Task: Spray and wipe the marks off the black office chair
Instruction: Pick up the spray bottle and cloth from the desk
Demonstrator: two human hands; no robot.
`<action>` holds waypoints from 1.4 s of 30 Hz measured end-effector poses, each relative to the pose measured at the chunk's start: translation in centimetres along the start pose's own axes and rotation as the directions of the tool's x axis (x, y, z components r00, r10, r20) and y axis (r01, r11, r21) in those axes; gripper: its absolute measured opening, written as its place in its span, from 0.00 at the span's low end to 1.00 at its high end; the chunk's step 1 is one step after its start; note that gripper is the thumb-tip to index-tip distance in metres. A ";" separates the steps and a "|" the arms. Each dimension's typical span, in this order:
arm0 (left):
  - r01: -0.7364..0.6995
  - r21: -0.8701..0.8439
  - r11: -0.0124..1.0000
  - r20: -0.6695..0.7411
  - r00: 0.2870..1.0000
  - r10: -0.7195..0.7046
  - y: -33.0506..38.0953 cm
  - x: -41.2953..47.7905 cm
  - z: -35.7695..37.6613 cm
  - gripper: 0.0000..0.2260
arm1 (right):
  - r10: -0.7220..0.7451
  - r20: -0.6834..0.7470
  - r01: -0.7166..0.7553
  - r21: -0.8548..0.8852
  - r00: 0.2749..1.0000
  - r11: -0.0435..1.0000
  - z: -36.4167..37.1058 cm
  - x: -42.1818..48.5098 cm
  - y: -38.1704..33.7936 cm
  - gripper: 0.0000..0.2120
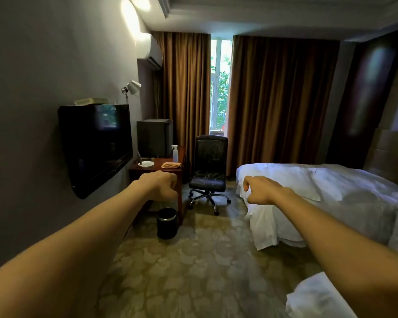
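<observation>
The black office chair (209, 166) stands across the room in front of the brown curtains, with pale scribbled marks on its backrest and seat. A white spray bottle (175, 153) stands upright on the wooden desk (181, 180) to the chair's left, and a folded orange cloth (170, 165) lies beside it. My left hand (160, 185) and my right hand (262, 190) are stretched out in front of me, well short of the chair. Both have their fingers curled down and hold nothing.
A black bin (166, 223) stands on the patterned carpet by the desk's leg. A bed with white linen (319, 193) fills the right side. A wall-mounted television (94, 148) hangs at left. A white dish (146, 164) and a dark cabinet (154, 137) sit on the desk.
</observation>
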State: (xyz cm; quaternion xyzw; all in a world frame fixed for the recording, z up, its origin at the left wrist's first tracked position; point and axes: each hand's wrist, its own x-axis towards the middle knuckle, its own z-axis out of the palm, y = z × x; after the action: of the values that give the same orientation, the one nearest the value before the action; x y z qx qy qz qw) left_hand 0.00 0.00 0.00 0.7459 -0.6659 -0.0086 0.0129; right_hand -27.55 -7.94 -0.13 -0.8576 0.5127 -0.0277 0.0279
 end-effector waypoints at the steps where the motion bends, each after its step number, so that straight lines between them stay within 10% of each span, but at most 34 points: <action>1: -0.002 0.003 1.000 0.007 1.000 0.002 -0.6 1.2 -0.3 0.09 | -0.001 -0.008 0.001 0.006 1.000 1.000 0.0 1.7 -0.2 0.14; 15: -0.171 0.050 0.984 -0.034 0.984 0.173 -6.9 23.7 -2.6 0.07 | 0.052 -0.068 -0.051 0.022 0.996 0.998 -1.7 23.1 1.7 0.15; 42: -0.155 0.109 0.982 -0.088 0.982 0.165 1.6 71.7 -2.5 0.11 | 0.038 -0.072 -0.040 -0.036 0.997 0.999 -4.1 66.7 27.3 0.10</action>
State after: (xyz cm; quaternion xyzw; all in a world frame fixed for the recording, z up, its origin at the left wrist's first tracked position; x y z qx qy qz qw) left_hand 6.65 -71.42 2.89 0.6893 -0.7218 0.0624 0.0078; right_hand -20.28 -79.66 3.18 -0.8463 0.5305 -0.0479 -0.0060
